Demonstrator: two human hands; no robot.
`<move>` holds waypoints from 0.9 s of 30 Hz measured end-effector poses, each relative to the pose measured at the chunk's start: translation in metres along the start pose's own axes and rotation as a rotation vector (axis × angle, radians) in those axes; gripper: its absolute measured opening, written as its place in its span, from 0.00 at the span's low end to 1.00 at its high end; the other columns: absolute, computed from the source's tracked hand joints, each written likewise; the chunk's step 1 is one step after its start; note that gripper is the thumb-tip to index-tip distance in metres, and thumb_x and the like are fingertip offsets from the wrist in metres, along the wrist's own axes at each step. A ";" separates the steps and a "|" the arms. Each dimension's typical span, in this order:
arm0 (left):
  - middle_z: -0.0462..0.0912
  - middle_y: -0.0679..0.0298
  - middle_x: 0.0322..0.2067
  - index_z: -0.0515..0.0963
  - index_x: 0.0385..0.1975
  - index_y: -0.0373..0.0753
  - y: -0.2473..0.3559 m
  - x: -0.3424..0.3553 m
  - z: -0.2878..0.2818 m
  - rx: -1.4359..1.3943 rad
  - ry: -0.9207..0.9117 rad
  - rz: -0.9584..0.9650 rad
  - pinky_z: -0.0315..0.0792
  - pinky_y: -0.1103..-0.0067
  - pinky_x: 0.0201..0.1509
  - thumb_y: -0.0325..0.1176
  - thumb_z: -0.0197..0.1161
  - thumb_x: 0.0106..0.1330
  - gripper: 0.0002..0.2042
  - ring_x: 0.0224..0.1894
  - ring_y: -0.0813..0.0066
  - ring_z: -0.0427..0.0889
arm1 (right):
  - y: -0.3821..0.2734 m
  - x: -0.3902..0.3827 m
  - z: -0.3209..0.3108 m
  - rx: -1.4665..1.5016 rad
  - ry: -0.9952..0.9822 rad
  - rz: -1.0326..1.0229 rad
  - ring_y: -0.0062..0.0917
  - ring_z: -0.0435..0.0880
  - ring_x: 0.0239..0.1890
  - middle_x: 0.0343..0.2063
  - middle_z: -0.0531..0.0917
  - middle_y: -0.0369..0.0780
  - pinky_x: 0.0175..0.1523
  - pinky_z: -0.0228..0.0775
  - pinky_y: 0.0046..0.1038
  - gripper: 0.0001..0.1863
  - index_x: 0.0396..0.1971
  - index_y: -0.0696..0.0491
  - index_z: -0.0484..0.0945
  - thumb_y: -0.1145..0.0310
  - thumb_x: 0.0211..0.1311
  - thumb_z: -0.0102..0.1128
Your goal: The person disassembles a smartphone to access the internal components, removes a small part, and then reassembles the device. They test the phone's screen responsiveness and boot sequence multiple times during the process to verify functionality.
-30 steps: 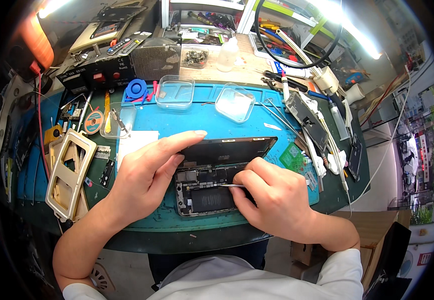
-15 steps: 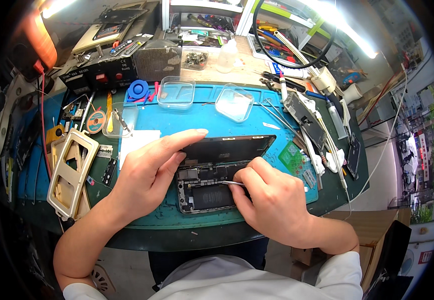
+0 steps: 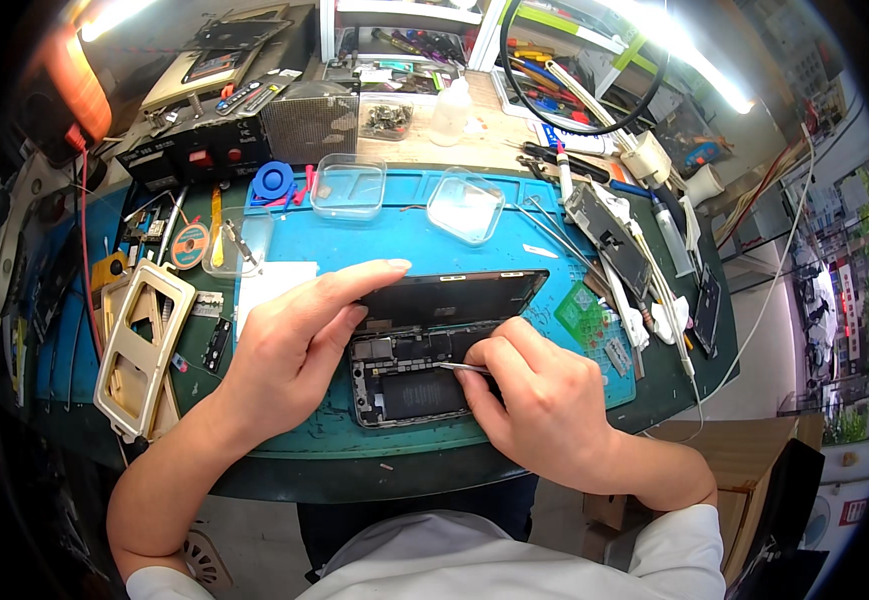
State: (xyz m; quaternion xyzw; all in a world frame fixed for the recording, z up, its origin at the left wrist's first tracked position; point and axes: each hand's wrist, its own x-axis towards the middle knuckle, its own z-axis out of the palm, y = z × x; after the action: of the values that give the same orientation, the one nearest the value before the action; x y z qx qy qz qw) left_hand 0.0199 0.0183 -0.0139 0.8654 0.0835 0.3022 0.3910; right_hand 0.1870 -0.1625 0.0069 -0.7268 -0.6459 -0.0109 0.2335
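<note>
An opened phone lies at the centre of the frame, its dark battery and small boards bare, with a dark panel tilted up along its far edge. The left hand holds the panel's left corner between thumb and fingers. The right hand pinches a slim metal tool, its tip over the phone's insides, and blocks the view of the phone's right end.

Beneath is a blue mat. White paper, partly covered by the left hand, lies left of centre; farther left a beige frame rests near a razor blade. Two clear containers, one left and one right, stand above the panel, beside a blue spool. Right of centre are a green board, tweezers, a dismantled phone part and a syringe, crowding the mat's edge. A white bottle stands at upper centre, and a black box at upper left.
</note>
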 end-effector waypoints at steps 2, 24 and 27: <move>0.85 0.56 0.51 0.77 0.59 0.38 0.000 0.000 0.000 -0.004 -0.006 -0.008 0.78 0.74 0.48 0.14 0.57 0.65 0.22 0.44 0.61 0.87 | 0.001 0.000 0.001 0.008 0.005 -0.002 0.29 0.80 0.21 0.27 0.77 0.35 0.25 0.70 0.29 0.06 0.29 0.53 0.79 0.72 0.56 0.70; 0.86 0.58 0.49 0.77 0.59 0.36 -0.004 -0.002 0.002 -0.005 0.021 0.013 0.74 0.80 0.42 0.17 0.54 0.70 0.19 0.36 0.73 0.82 | 0.012 0.010 0.013 -0.030 0.102 -0.229 0.28 0.80 0.25 0.28 0.79 0.35 0.28 0.71 0.29 0.09 0.30 0.52 0.81 0.73 0.48 0.73; 0.85 0.57 0.50 0.77 0.59 0.37 -0.004 -0.001 0.002 0.002 0.015 0.012 0.75 0.78 0.44 0.16 0.55 0.69 0.20 0.39 0.69 0.83 | 0.013 0.010 0.012 -0.043 0.100 -0.249 0.28 0.80 0.25 0.28 0.79 0.35 0.28 0.71 0.29 0.10 0.30 0.52 0.81 0.73 0.48 0.73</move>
State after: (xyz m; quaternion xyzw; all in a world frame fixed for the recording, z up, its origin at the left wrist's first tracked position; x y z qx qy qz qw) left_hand 0.0204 0.0192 -0.0188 0.8640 0.0815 0.3110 0.3875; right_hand 0.1977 -0.1494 -0.0052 -0.6443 -0.7184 -0.0900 0.2465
